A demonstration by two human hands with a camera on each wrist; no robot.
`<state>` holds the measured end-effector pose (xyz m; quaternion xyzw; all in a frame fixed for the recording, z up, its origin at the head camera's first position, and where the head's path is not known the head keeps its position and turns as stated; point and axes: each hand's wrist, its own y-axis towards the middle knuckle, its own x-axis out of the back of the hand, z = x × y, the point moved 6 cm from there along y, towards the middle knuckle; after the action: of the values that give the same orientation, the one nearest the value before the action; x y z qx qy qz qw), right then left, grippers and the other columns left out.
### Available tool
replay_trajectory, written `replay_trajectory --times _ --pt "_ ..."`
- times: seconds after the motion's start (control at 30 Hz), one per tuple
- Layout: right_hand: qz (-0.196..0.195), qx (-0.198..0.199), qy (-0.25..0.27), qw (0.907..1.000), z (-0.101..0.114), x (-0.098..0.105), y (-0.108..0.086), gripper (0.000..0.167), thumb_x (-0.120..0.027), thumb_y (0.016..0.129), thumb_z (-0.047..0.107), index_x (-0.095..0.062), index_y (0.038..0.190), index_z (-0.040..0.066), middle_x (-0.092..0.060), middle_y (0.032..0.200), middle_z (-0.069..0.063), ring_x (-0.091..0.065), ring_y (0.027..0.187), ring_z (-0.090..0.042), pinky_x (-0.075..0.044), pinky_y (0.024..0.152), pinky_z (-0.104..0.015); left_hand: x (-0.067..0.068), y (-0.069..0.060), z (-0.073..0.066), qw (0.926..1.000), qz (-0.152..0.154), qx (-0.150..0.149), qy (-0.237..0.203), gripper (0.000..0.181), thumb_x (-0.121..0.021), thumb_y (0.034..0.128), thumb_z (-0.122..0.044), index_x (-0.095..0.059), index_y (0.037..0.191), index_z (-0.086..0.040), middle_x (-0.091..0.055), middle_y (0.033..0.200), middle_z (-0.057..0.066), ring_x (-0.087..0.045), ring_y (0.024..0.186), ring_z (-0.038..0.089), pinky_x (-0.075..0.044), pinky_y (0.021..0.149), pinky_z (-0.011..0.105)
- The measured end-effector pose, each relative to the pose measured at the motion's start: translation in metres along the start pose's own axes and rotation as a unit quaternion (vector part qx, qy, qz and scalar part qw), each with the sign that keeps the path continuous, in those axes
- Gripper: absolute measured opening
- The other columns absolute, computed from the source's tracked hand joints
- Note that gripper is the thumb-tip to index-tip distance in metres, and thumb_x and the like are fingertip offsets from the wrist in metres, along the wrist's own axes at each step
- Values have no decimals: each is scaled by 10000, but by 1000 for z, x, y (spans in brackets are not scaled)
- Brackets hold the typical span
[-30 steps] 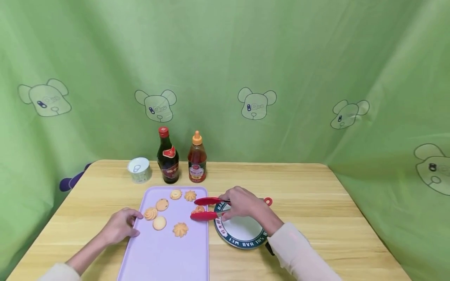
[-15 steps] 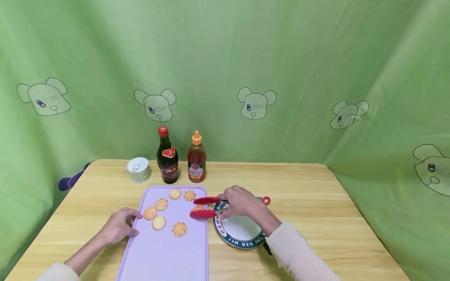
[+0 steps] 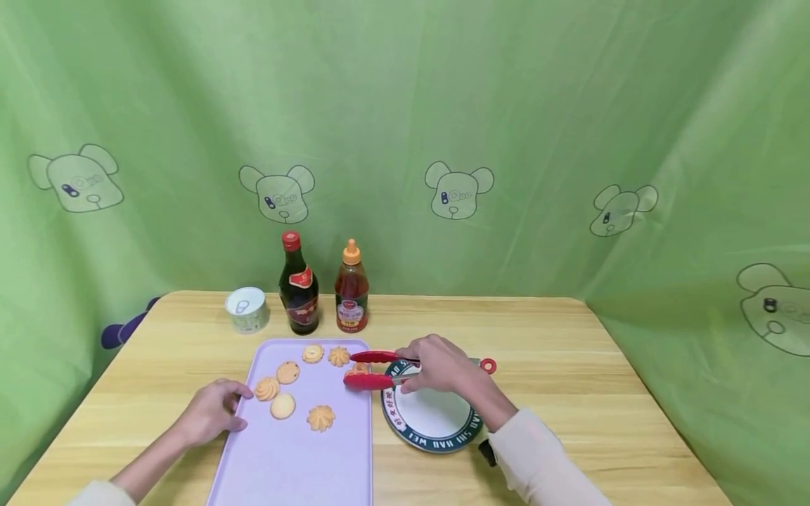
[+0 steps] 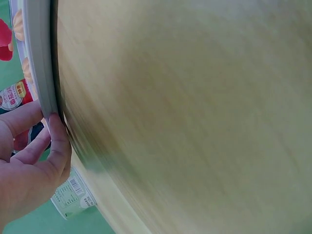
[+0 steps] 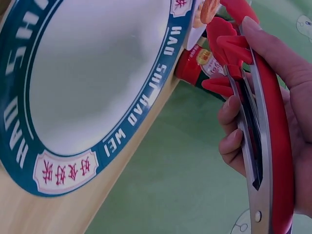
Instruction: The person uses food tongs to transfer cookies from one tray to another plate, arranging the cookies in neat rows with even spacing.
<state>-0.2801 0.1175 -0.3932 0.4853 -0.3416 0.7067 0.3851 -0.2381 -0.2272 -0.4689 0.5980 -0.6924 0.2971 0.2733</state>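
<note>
My right hand [image 3: 436, 364] grips a pair of red-and-steel tongs [image 5: 280, 141]. The red tong heads lie apart on either side of a cookie [image 3: 359, 367] near the right edge of a lilac tray [image 3: 297, 464]; whether they touch it I cannot tell. Several more cookies, among them a star-shaped one [image 3: 320, 418] and a plain round one [image 3: 283, 405], lie on the tray's far half. My left hand [image 3: 211, 411] holds the tray's left rim, thumb and fingertips on it in the left wrist view. A round plate [image 3: 436, 414] with a dark green lettered border sits under the tongs and right hand.
Behind the tray stand a tin can [image 3: 247, 310], a dark bottle with a red cap [image 3: 299, 284] and a sauce bottle with an orange cap [image 3: 351, 288]. A green curtain [image 3: 405, 105] hangs beyond the wooden table [image 3: 607, 407].
The view has shifted slightly. The tongs stay at the same cookie, their heads a little closer together than before. My left hand keeps its place on the tray's rim.
</note>
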Motion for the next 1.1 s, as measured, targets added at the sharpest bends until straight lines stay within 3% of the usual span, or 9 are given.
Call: replay_trajectory --times 0.43,0.57,0.7,1.1 --pt "-340 -444 278 9980 -29 11 -23 596 -840 674 325 -652 1208 137 -665 1209 -48 -603 1155 -259 -509 923 -390 0 1 1 10000 11 83 -36 444 -787 597 27 -653 1019 5 -569 863 66 -526 780 171 -444 640 239" --pt "-420 -599 195 9971 -42 14 -30 600 -844 670 323 -654 1207 136 -661 1212 -67 -631 1004 -191 -511 804 -326 0 0 0 10000 0 90 -37 440 -787 600 31 -651 1018 6 -569 875 71 -528 785 172 -447 638 235" --pt "-446 -798 180 9957 -55 16 -38 600 -853 658 307 -661 1195 123 -666 1200 -88 -562 837 -144 -425 687 -285 0 -1 -1 10000 -8 47 -24 440 -790 598 28 -651 1015 5 -570 867 68 -526 776 167 -446 634 231" --pt "-442 -922 141 9947 -73 17 -53 591 -850 659 296 -666 1185 103 -668 1186 -117 -533 809 -145 -397 658 -279 0 0 1 9997 -80 -162 143 422 -799 598 25 -659 995 -5 -560 843 51 -512 755 151 -431 620 217"
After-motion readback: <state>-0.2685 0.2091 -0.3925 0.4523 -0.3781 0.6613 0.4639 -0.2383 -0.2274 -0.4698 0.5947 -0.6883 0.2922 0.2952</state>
